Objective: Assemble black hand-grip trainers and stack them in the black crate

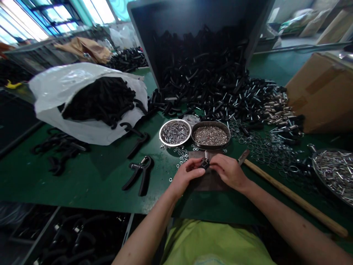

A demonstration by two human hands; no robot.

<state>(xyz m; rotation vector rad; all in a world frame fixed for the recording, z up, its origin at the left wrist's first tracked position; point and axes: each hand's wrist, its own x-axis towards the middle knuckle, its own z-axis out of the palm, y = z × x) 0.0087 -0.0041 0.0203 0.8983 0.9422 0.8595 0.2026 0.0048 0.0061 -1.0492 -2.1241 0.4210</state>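
Over a dark flat plate (212,182), both hands meet at a small black part with a coil spring (206,156) upright at its far end. My left hand (187,175) pinches it between thumb and fingers. From the other side, my right hand (227,172) closes its fingertips on the same part; fingers hide much of it. Just beyond lie a round metal dish (160,135) of small metal pieces and an oval tin (229,137) of tiny metal parts. Loose nuts (182,157) are scattered left of the plate. A hand grip (140,173) with black handles lies further left.
A long-handled hammer (295,197) lies to the right, by metal rings (264,152) and a pan of metal pins (335,171). Behind stands a tilted bin (143,40) spilling black handles. A white bag (49,95) stands left, a cardboard box (321,95) right.
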